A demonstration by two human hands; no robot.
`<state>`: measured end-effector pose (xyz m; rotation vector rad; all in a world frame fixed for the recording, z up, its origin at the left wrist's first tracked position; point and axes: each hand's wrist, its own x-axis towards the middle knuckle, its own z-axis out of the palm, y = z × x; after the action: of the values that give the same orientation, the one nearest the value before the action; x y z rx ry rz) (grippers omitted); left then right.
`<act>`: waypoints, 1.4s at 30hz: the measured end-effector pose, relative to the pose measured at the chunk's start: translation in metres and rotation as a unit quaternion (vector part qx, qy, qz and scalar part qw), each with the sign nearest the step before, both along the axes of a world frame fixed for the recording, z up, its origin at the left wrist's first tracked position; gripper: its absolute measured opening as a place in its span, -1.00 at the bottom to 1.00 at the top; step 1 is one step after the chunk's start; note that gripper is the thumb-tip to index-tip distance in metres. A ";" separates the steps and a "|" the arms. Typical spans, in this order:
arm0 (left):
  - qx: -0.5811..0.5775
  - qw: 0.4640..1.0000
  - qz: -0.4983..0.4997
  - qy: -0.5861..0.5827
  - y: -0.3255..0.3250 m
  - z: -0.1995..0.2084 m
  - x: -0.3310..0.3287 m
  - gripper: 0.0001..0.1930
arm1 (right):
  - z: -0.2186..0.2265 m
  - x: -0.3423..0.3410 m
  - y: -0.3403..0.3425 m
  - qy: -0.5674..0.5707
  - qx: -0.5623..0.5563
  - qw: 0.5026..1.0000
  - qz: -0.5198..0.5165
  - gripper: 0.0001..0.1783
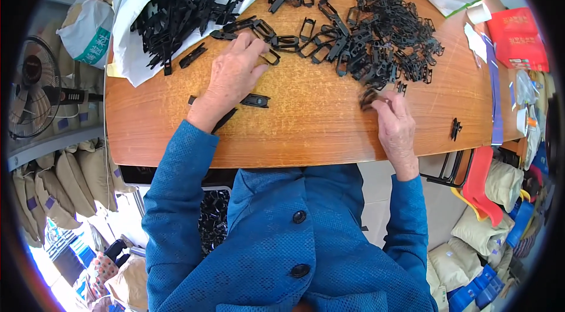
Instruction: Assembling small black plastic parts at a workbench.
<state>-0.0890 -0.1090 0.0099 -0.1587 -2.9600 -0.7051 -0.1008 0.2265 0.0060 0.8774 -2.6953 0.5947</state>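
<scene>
Left hand (234,73) fingers pinched a black clip frame (269,56) on the counter (312,129) | right hand (395,126) gripped, apparently, a small clip part (369,98) | one assembled clip (255,100) lay nearby | large loose heap (382,41) remained.

- Bright, even daylight fills the scene, with no harsh glare on the wooden table (306,129).
- Shadows are soft and short, lying just under the left hand (234,73) and right hand (395,126).
- The centre is sharp; the fine black parts blend together in the heaps.
- Fisheye bending curves the table edge, and a black rim closes the corners.
- The lower left corner is overexposed.
</scene>
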 end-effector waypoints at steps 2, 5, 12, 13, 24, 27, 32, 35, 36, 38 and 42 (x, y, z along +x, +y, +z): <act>0.000 1.000 -0.002 0.017 0.000 -0.001 0.003 -0.81 | 0.003 0.003 0.002 -0.012 0.015 0.999 0.028 -0.79; -0.003 1.000 -0.008 0.020 0.007 -0.002 0.011 -0.87 | -0.004 0.006 0.010 -0.030 -0.017 0.999 -0.005 -0.76; 0.012 0.998 -0.044 0.046 0.036 0.004 0.036 -0.88 | -0.008 0.030 -0.002 -0.137 -0.182 0.968 -0.104 -0.75; 0.042 0.997 -0.050 0.042 0.044 0.006 0.040 -0.88 | -0.010 0.033 -0.003 -0.153 -0.187 0.965 -0.100 -0.76; 0.190 0.979 -0.068 0.024 0.104 -0.002 0.077 -0.88 | -0.015 0.025 0.015 -0.087 -0.137 0.986 -0.039 -0.71; 0.186 0.980 -0.062 0.023 0.105 -0.007 0.082 -0.88 | 0.000 0.023 0.021 -0.081 -0.066 0.994 0.041 -0.70; 0.209 0.975 -0.067 0.024 0.107 -0.012 0.086 -0.83 | 0.002 0.005 0.025 0.027 0.042 0.988 0.143 -0.78; 0.237 0.970 -0.050 0.011 0.111 -0.011 0.088 -0.76 | 0.004 0.001 0.023 0.044 0.090 0.983 0.153 -0.81; 0.264 0.964 -0.033 -0.009 0.111 -0.010 0.088 -0.72 | 0.004 -0.001 0.022 0.043 0.090 0.983 0.155 -0.81; 0.280 0.959 -0.020 -0.030 0.111 -0.012 0.089 -0.69 | 0.002 -0.003 0.023 0.042 0.087 0.983 0.154 -0.82; 0.333 0.940 -0.002 -0.068 0.109 -0.019 0.089 -0.60 | 0.001 -0.004 0.023 0.047 0.044 0.986 0.154 -0.83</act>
<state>-0.0003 -0.0002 -0.0091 -0.0609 -2.6429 -1.7144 -0.1051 0.2495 0.0072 1.3255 -2.5359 0.4829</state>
